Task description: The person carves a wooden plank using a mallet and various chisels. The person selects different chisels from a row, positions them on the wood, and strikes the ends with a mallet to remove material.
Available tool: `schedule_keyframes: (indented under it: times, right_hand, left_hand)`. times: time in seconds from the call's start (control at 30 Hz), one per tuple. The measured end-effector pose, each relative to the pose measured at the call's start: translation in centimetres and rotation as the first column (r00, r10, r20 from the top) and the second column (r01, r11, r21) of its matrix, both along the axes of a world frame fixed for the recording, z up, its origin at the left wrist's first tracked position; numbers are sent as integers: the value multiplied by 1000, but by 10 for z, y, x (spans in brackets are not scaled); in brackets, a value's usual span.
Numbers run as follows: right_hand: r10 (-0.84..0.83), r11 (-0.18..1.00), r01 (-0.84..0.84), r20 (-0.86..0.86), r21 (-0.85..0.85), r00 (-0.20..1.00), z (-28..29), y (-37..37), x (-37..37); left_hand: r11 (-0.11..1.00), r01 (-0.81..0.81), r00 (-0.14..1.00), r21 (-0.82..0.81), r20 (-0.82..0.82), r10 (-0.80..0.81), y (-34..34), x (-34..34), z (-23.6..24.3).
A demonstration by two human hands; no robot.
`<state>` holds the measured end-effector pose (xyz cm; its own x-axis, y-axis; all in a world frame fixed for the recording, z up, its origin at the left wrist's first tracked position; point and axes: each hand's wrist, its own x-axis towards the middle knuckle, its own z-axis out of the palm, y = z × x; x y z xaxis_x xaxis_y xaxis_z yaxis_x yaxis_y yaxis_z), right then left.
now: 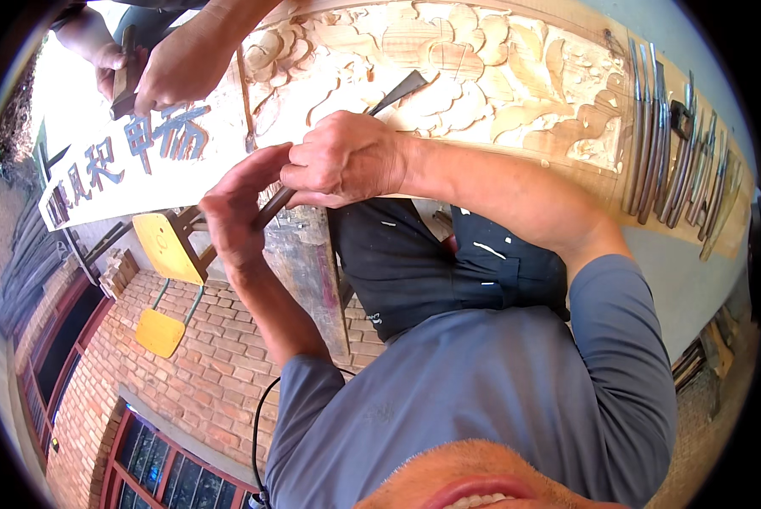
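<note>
My right hand [342, 157] is closed around a long chisel [275, 204], its flared metal blade angled up to the right over the pale carved wooden panel [499, 72] with floral relief. My left hand [238, 212] is closed on the chisel's dark handle, lower left, close beside my right hand. Whether the blade touches the wood is unclear. At the right of the panel a row of wood-handled carving tools [673, 148] lies side by side. Left of the panel is a white board [67, 216] with dark carved characters.
Another person's hands [177, 59] hold a dark block-like tool [128, 81] at top left. A yellow chair [164, 246] stands below the white board. A scuffed plank [317, 288] is beside my legs. A black cable [262, 407] runs at lower left; wood offcuts [117, 271] are piled left.
</note>
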<state>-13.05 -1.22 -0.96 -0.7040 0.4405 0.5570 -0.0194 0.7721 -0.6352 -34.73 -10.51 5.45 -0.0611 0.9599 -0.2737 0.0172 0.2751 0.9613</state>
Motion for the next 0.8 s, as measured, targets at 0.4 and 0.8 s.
schedule_keyframes:
  times: [0.4, 0.8]
  right_hand:
    - [-70, 997, 71, -43, 27, 997, 9, 5, 0]
    - [-83, 995, 88, -76, 56, 994, 1, 11, 0]
  left_hand:
    - [934, -205, 976, 293, 133, 173, 0, -19, -2]
    - [935, -206, 968, 288, -79, 238, 8, 10, -4]
